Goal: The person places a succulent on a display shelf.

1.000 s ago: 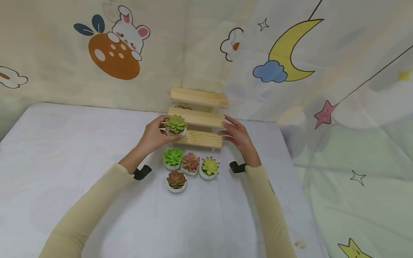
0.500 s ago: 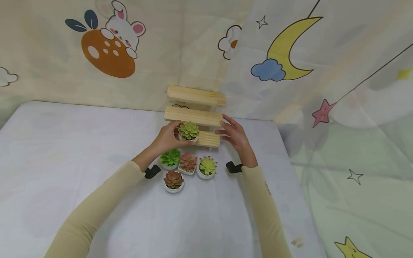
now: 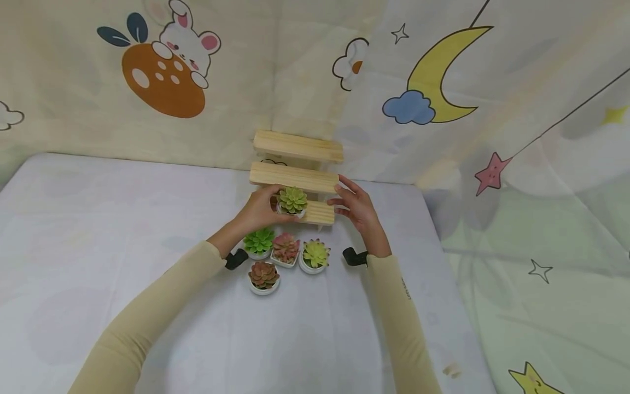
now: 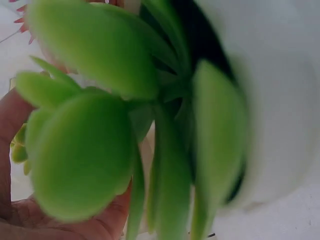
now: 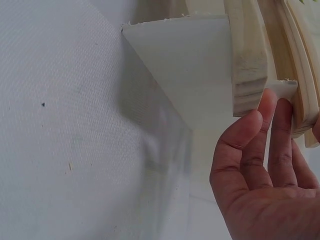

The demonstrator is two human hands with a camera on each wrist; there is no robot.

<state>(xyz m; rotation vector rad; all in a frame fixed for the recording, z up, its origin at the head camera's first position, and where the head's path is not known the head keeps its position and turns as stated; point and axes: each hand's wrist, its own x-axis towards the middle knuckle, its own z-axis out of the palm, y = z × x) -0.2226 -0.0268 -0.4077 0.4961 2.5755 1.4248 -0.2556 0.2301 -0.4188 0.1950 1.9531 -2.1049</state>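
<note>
My left hand (image 3: 260, 210) grips the white pot of a pale green succulent (image 3: 292, 200), close over the lowest board of a three-tier wooden plant stand (image 3: 297, 145). Leaves of a bright green succulent (image 4: 80, 155) block much of the left wrist view, partly hiding that hand. My right hand (image 3: 359, 208) holds the right end of the stand; in the right wrist view its thumb (image 5: 240, 130) is at the end of the lowest board (image 5: 250, 75), with fingers behind it.
In front of the stand sit a bright green succulent (image 3: 258, 241), a pink one (image 3: 285, 248) in a square pot, a yellow-green one (image 3: 316, 253) and a brownish-red one (image 3: 263, 275). A patterned cloth wall (image 3: 305, 65) rises behind the white table (image 3: 123, 230).
My left hand has moved right and slightly toward me with the pale green succulent, from the stand's left end to over the lowest board. My right hand stays at the stand's right end.
</note>
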